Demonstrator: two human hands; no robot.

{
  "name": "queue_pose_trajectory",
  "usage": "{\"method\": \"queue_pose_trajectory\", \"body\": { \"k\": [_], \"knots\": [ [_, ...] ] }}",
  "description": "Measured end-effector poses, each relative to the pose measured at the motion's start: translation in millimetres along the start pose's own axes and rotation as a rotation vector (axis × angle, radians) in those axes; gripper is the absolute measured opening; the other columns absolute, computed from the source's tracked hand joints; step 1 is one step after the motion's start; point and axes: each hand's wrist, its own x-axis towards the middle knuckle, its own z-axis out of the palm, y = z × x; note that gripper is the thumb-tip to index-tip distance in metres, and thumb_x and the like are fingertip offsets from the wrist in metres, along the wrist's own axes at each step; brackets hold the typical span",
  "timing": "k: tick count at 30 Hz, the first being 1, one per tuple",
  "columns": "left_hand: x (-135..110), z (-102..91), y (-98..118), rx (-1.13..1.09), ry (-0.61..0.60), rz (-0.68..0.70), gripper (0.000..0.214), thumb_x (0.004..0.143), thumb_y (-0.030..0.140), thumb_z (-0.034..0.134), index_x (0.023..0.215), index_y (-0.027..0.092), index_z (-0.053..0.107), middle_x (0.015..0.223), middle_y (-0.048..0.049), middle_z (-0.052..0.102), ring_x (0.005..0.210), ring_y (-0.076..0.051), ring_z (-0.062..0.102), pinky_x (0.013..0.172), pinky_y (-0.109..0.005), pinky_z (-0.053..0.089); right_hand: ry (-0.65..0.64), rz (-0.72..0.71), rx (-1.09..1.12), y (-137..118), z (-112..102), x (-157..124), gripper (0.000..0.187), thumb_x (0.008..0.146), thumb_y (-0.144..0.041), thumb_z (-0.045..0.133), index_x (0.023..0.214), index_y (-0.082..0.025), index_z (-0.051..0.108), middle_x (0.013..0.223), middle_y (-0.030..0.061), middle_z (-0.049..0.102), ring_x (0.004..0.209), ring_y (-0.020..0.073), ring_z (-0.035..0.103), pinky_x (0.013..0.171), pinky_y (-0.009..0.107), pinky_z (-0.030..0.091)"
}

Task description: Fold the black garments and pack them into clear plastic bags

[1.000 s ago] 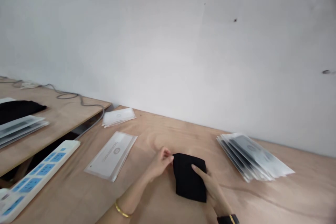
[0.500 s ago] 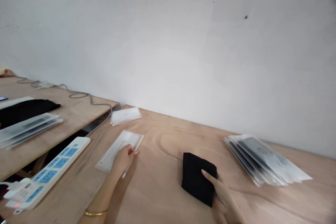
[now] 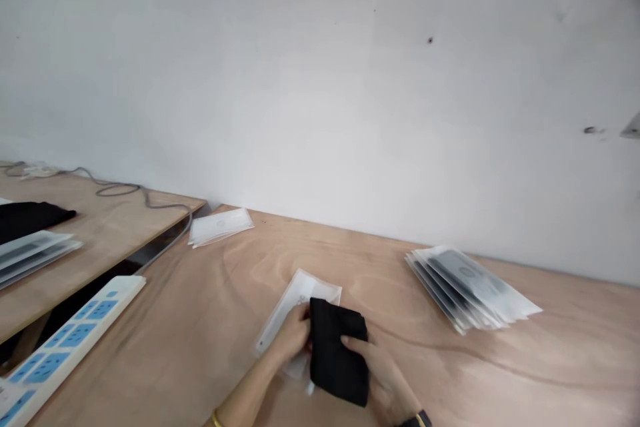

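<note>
A folded black cloth is held in my right hand, thumb on top and the fingers beneath it. My left hand is closed on a translucent white plastic bag printed with grey letters. The cloth overlaps the bag's right side and touches or nearly touches my left fingertips, which it partly hides. Both hands are low over the wooden table, close together.
Several filled bags lie fanned in a stack on the right. More flat bags rest at the back left. A power strip runs along the left edge, beside a gap to another table with a grey cable and black cloth.
My left hand has brought the plastic bag rightward, up to the black cloth. My right hand has moved slightly left with the cloth. The view has turned a little to the right.
</note>
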Motion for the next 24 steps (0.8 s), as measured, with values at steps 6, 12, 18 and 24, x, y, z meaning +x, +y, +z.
{"method": "queue_pose_trajectory", "body": {
  "k": [6, 12, 18, 24],
  "knots": [
    [-3.0, -20.5, 22.6, 0.237, 0.02, 0.201, 0.022, 0.073, 0.021, 0.052, 0.056, 0.02, 0.038, 0.052, 0.0066, 0.039, 0.05, -0.011, 0.041, 0.051, -0.022, 0.031, 0.048, -0.068, -0.497, -30.8, -17.1, 0.2, 0.038, 0.054, -0.01, 0.061, 0.091, -0.018, 0.07, 0.087, 0.0026, 0.075, 0.09, 0.0273, 0.067, 0.089, 0.043, 0.048],
    [-25.0, -7.9, 43.4, 0.996, 0.109, 0.346, 0.016, 0.078, 0.016, 0.044, 0.065, 0.02, 0.052, 0.066, -0.0012, 0.057, 0.065, -0.018, 0.055, 0.061, -0.027, 0.033, 0.244, -0.193, -0.624, -35.5, -14.3, 14.4, 0.033, 0.055, -0.014, 0.059, 0.086, -0.017, 0.067, 0.085, 0.0042, 0.074, 0.089, 0.0294, 0.067, 0.082, 0.043, 0.05],
    [-32.9, 9.6, 50.3, 1.069, 0.115, 0.365, 0.018, 0.083, 0.016, 0.039, 0.073, 0.019, 0.053, 0.075, -0.0022, 0.061, 0.071, -0.018, 0.058, 0.063, -0.026, 0.034, 0.175, -0.147, -0.285, -24.0, -3.3, 6.6, 0.04, 0.057, -0.023, 0.071, 0.096, -0.016, 0.067, 0.09, 0.0072, 0.075, 0.089, 0.0288, 0.068, 0.083, 0.041, 0.052],
    [-34.2, 19.4, 45.9, 0.802, 0.016, 0.488, 0.017, 0.085, 0.016, 0.038, 0.069, 0.02, 0.043, 0.069, 0.0018, 0.054, 0.066, -0.013, 0.052, 0.06, -0.022, 0.033, 0.176, 0.001, 0.208, -19.1, 9.0, -1.4, 0.035, 0.06, -0.029, 0.079, 0.09, -0.013, 0.069, 0.078, 0.0082, 0.075, 0.08, 0.0263, 0.07, 0.078, 0.038, 0.053]
  ]
}}
